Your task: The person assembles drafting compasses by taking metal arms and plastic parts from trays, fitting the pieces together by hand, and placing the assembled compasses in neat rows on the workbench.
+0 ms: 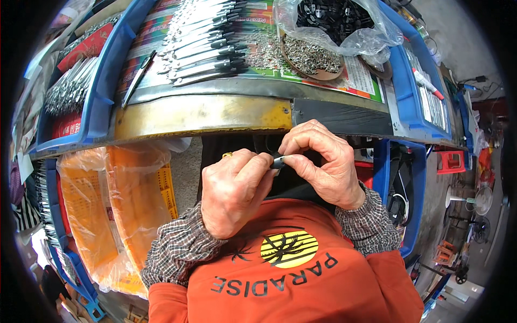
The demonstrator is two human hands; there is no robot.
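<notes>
In front of my chest, just off the bench's near edge, my left hand (237,188) is closed around a small dark piece with a rounded end (278,162). Most of that piece is hidden by the fingers, so its exact kind cannot be made out. My right hand (323,161) pinches with thumb and forefinger at the piece's right end. Beyond the hands, a row of slim metal parts with black ends (210,51) lies across the bench. One slim black tool (139,78) lies apart from them, to the left.
Small metal pieces (312,56) are heaped on a round brown dish, beside a clear bag of black parts (334,21). Blue trays stand left (102,102) and right (406,86). Below the bench are an orange plastic-lined crate (129,199) and a blue bin (412,237).
</notes>
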